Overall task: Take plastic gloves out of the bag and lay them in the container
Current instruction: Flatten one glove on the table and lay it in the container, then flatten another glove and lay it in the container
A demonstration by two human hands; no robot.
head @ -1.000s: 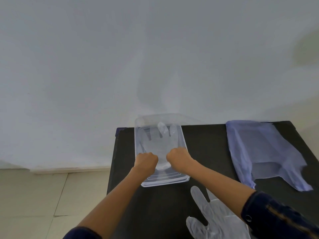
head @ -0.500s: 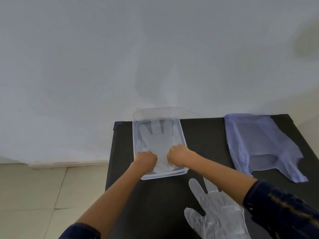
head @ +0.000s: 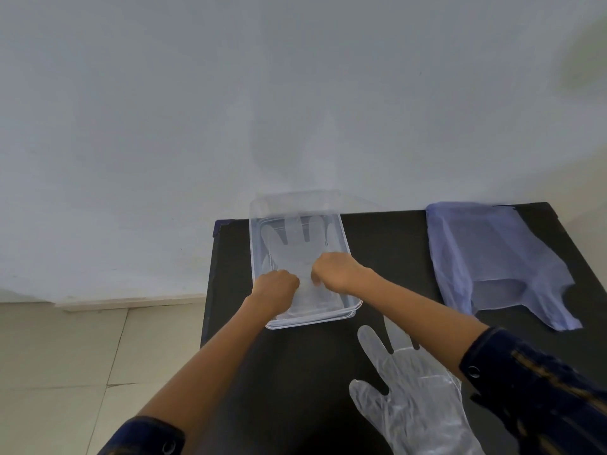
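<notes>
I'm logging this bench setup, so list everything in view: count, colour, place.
container: 1, clear, table's far left
glove in container: 1, clear, lying flat, fingers toward the wall
glove on table: 1, clear, near edge, right of centre
bag: 1, pale purple, flat at table's far right
table: 1, black, against the wall
wall: 1, white
floor: pale tiles, left
left hand: 1, closed, on the container's glove
right hand: 1, closed, on that glove
sleeves: 2, dark blue

Both fists, left hand (head: 277, 288) and right hand (head: 336, 270), pressing a clear glove (head: 297, 246) flat inside the container (head: 345, 239) at the table's (head: 295, 372) far-left corner, second glove (head: 415, 394) near the front edge, blue bag (head: 492, 257) far right
</notes>
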